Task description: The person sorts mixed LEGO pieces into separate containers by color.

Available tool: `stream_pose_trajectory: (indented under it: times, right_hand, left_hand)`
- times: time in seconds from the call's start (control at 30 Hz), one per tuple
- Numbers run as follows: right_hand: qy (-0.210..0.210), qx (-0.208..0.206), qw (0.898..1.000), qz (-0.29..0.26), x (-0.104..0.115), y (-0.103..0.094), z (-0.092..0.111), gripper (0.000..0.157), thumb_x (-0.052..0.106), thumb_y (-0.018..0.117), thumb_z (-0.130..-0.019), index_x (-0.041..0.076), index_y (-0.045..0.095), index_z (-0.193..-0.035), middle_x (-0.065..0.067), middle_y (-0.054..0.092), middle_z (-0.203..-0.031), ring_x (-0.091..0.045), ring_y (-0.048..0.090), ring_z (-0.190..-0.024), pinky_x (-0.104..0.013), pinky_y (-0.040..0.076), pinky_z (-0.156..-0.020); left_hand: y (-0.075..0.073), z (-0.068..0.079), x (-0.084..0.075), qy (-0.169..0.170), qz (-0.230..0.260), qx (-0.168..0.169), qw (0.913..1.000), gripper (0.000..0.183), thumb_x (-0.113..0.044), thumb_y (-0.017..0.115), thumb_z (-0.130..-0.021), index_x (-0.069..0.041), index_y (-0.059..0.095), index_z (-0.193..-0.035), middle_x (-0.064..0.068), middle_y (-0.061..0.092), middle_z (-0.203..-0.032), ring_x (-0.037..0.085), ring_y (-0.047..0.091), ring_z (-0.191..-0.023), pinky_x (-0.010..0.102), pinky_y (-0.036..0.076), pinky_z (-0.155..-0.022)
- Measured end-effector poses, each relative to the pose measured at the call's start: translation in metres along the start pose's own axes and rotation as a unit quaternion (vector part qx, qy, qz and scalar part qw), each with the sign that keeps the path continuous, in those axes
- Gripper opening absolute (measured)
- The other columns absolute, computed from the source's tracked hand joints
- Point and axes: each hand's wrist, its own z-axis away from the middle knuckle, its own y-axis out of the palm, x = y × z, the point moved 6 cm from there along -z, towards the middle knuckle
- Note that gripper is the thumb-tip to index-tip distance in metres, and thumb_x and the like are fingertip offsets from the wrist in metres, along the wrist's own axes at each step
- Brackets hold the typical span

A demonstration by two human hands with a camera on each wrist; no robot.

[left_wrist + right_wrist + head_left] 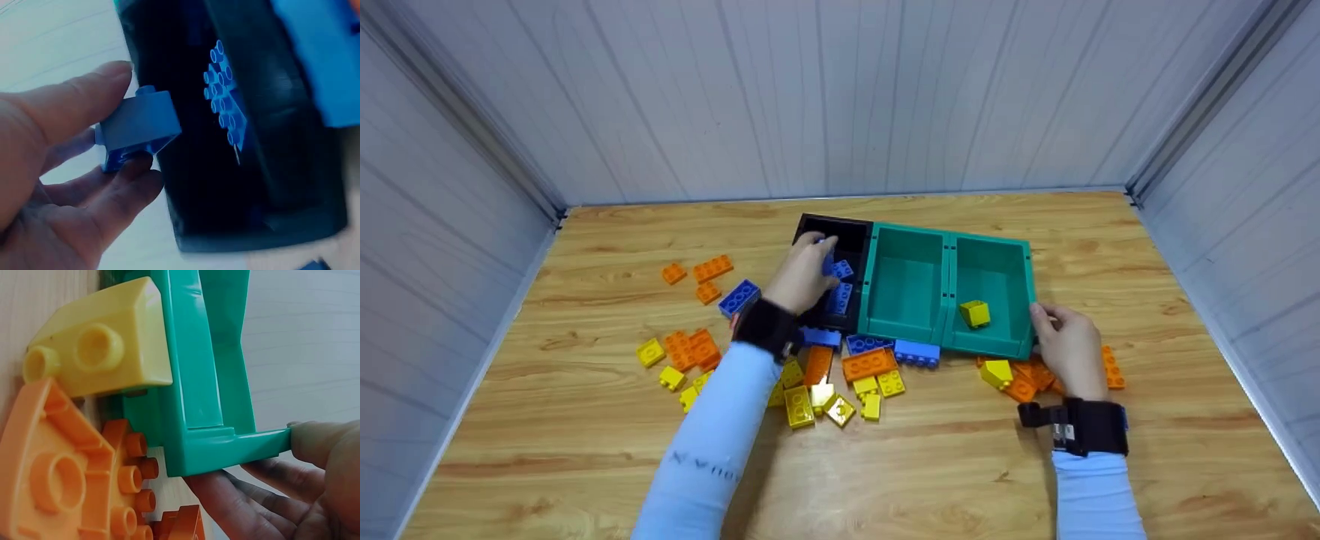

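My left hand (804,271) is over the black bin (851,234) and pinches a blue building block (140,121) between thumb and fingers. Inside that bin lie other blue blocks (224,104), studs showing in the left wrist view. At the right end of the joined green bins (911,232), my right hand (1069,341) grips the outer rim, thumb on top and fingers beneath, as the right wrist view shows. One yellow sloped block (975,313) sits in the rightmost green compartment; the middle compartment holds no block.
Loose yellow blocks (799,407), orange blocks (870,364) and blue blocks (917,352) lie along the bins' front edge. More orange blocks (712,268) are scattered at the left. Another orange group (1021,388) lies beside my right hand. Pale panels (840,97) wall the wooden table.
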Motion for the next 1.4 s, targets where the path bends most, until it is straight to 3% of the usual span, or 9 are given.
stream_pose_trajectory:
  times: [0.2,0.37,0.47,0.53,0.6,0.77,1.0,1.23,1.4]
  right_hand:
    - [0.023,0.019,1.0,-0.004,-0.001,0.002,-0.002,0.063,0.048,0.038,-0.105,-0.002,0.052,-0.14,-0.026,0.058,-0.132,-0.035,0.064,-0.106,-0.039,0.059,-0.078]
    - [0.026,0.023,0.999,0.003,0.001,0.001,-0.002,0.063,0.048,0.037,-0.105,-0.001,0.052,-0.141,-0.026,0.057,-0.133,-0.035,0.064,-0.107,-0.038,0.059,-0.078]
    - [0.028,0.027,0.999,0.003,0.002,0.001,-0.002,0.064,0.049,0.037,-0.104,-0.001,0.05,-0.142,-0.026,0.056,-0.134,-0.035,0.063,-0.108,-0.038,0.058,-0.079]
    - [0.031,0.03,0.999,0.001,0.002,0.0,-0.002,0.065,0.05,0.036,-0.104,-0.001,0.049,-0.143,-0.026,0.055,-0.136,-0.035,0.063,-0.109,-0.038,0.058,-0.08]
    - [0.031,0.033,0.999,0.0,0.002,0.0,-0.002,0.066,0.05,0.036,-0.104,0.0,0.049,-0.144,-0.026,0.054,-0.136,-0.035,0.063,-0.109,-0.038,0.058,-0.08]
    - [0.025,0.025,0.999,0.004,0.004,0.001,-0.003,0.064,0.049,0.037,-0.105,-0.001,0.051,-0.142,-0.025,0.057,-0.133,-0.033,0.066,-0.103,-0.038,0.059,-0.077]
    - [-0.008,0.021,1.0,0.006,0.01,0.004,-0.005,0.062,0.046,0.038,-0.105,-0.003,0.055,-0.138,-0.027,0.061,-0.126,-0.034,0.067,-0.098,-0.033,0.059,-0.072]
    - [-0.001,0.019,1.0,0.005,0.006,0.001,-0.007,0.062,0.046,0.038,-0.105,-0.003,0.054,-0.138,-0.027,0.06,-0.127,-0.035,0.067,-0.098,-0.038,0.059,-0.074]
    - [0.001,0.016,1.0,0.007,0.002,-0.004,-0.006,0.061,0.045,0.038,-0.105,-0.003,0.054,-0.139,-0.026,0.061,-0.126,-0.034,0.067,-0.097,-0.04,0.059,-0.075]
  left_hand:
    - [0.015,-0.029,-0.003,-0.018,-0.009,0.064,0.9978,0.066,-0.004,0.073,-0.089,0.003,0.041,-0.147,0.024,0.04,-0.149,0.035,0.04,-0.136,0.037,0.04,-0.108]
    - [0.019,-0.038,0.0,-0.037,0.042,0.057,0.9968,0.065,-0.007,0.069,-0.093,-0.001,0.038,-0.151,0.02,0.038,-0.152,0.032,0.035,-0.14,0.035,0.036,-0.111]
    - [0.015,-0.036,-0.001,-0.038,0.078,0.049,0.995,0.062,-0.008,0.064,-0.097,-0.002,0.036,-0.152,0.018,0.044,-0.149,0.032,0.057,-0.115,0.033,0.047,-0.095]
    - [0.009,-0.033,-0.003,-0.036,0.102,0.041,0.9934,0.06,-0.008,0.062,-0.098,-0.002,0.036,-0.152,0.018,0.049,-0.145,0.032,0.061,-0.094,0.033,0.048,-0.079]
    - [0.002,-0.028,-0.004,-0.03,0.124,0.027,0.9914,0.057,-0.005,0.059,-0.099,-0.001,0.036,-0.151,0.019,0.05,-0.144,0.032,0.063,-0.088,0.032,0.048,-0.075]
    - [-0.019,-0.007,-0.005,-0.01,0.143,-0.034,0.9891,0.045,-0.001,0.056,-0.1,0.004,0.047,-0.144,0.021,0.053,-0.141,0.031,0.059,-0.118,0.035,0.051,-0.094]
    - [-0.04,0.048,0.006,-0.021,0.13,-0.151,0.9797,0.036,-0.002,0.059,-0.098,0.003,0.058,-0.134,0.019,0.066,-0.12,0.027,0.063,-0.096,0.038,0.052,-0.079]
    - [-0.031,0.086,0.029,-0.08,0.174,-0.206,0.9596,0.036,-0.001,0.061,-0.096,0.005,0.06,-0.131,0.023,0.063,-0.121,0.031,0.065,-0.102,0.037,0.056,-0.086]
    - [-0.009,0.104,0.03,-0.09,0.178,-0.211,0.9568,0.035,0.0,0.065,-0.094,0.004,0.063,-0.128,0.022,0.062,-0.121,0.03,0.065,-0.097,0.036,0.057,-0.082]
